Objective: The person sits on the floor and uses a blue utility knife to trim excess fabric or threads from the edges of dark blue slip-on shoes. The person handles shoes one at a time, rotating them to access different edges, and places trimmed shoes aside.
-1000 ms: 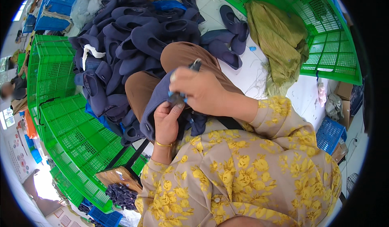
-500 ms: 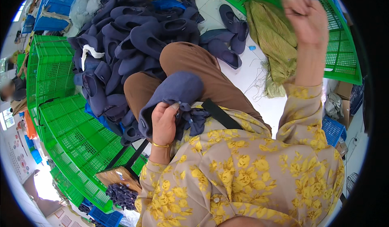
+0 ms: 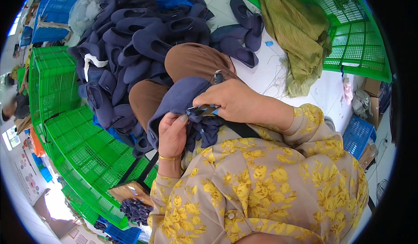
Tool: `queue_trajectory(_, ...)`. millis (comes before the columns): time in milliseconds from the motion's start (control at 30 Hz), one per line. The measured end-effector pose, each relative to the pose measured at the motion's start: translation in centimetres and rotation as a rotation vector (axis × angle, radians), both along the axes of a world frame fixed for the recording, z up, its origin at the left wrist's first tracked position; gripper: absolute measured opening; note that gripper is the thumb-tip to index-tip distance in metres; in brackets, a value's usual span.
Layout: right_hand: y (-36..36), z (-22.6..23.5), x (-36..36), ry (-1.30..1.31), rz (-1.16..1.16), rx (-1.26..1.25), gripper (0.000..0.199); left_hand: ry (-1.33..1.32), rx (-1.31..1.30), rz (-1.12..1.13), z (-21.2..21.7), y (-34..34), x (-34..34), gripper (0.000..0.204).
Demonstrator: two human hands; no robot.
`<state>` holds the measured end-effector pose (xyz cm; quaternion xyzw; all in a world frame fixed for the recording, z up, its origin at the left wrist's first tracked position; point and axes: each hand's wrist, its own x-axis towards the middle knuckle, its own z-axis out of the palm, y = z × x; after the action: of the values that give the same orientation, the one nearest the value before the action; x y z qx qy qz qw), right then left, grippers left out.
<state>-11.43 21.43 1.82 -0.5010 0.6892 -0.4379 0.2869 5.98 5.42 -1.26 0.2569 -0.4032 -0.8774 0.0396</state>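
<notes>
My left hand (image 3: 171,135), wearing a gold bangle at the wrist, pinches the edge of a navy cloth shoe (image 3: 182,95) that rests against my thigh. Bunched dark blue fabric (image 3: 207,130) hangs from that edge over my lap. From the right, my right hand (image 3: 235,99) closes round small thread snips (image 3: 208,110) with blue on them, their tip at the shoe's edge beside my left thumb. A dark end of a tool also sticks out above the right knuckles. My palm hides most of the snips.
Navy shoes (image 3: 143,39) are heaped beyond my knees, with several more (image 3: 237,50) on the white floor. Green plastic crates (image 3: 93,150) stand at the left and far right. An olive sack (image 3: 296,39) lies at the right, a blue basket (image 3: 358,135) nearby.
My right hand has come down from its raised place at the upper right to the shoe's edge, bringing the snips. My left hand keeps its pinch on the shoe.
</notes>
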Motion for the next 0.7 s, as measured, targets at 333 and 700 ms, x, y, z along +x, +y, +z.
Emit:
queue_trajectory(333, -0.3, -0.3, 0.3, 0.059, 0.037, -0.03, 0.034, 0.004, 0.042, 0.035, 0.4, 0.2, -0.3, 0.028)
queue_trajectory(700, -1.0, 2.4, 0.1, 0.315, 0.208, 0.193, 0.025, -0.04, 0.017, 0.06, 0.3, 0.3, -0.2, 0.025)
